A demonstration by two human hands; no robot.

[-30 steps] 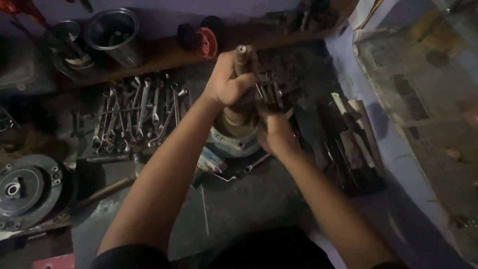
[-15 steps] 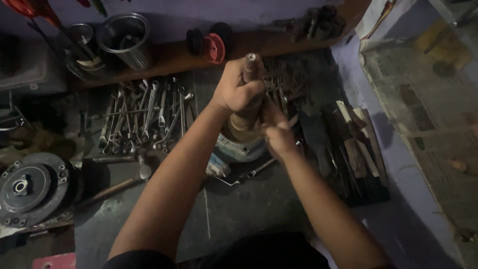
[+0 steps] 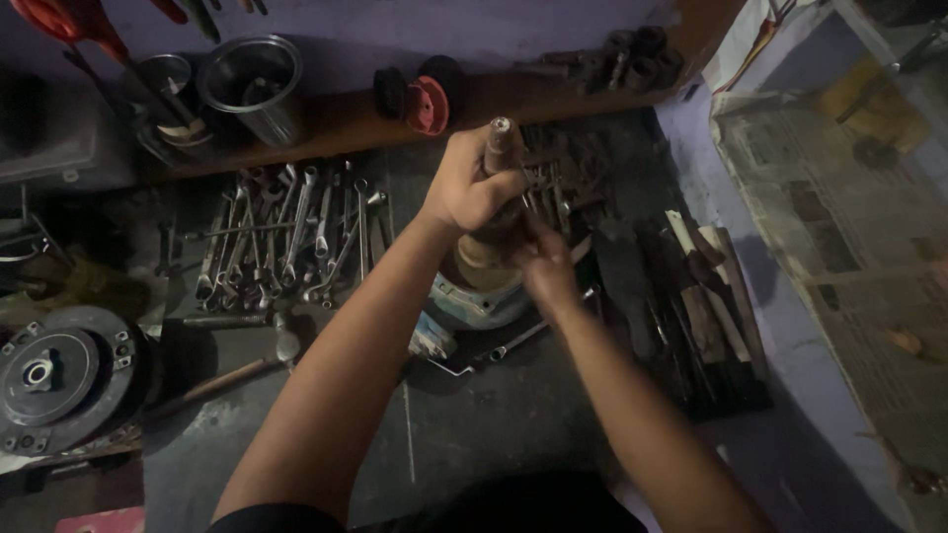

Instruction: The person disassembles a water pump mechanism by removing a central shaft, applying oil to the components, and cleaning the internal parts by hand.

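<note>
On a dark workbench stands a rusty brown cylindrical part (image 3: 484,259) on a pale blue-grey housing (image 3: 474,306). A brown shaft with a shiny metal tip (image 3: 499,138) rises from it. My left hand (image 3: 466,188) is wrapped around the shaft just below the tip. My right hand (image 3: 541,265) presses against the right side of the cylindrical part, fingers closed on something small that I cannot make out.
Several spanners (image 3: 286,232) lie in a row to the left. A hammer (image 3: 242,367) and a round black pulley disc (image 3: 59,373) sit at the lower left. Metal pots (image 3: 252,84) and a red spool (image 3: 427,104) stand on the back ledge. Chisels and files (image 3: 701,296) lie right.
The view has drifted a little, so the whole scene sits slightly further right. Both hands keep the same grip on the shaft and the cylindrical part.
</note>
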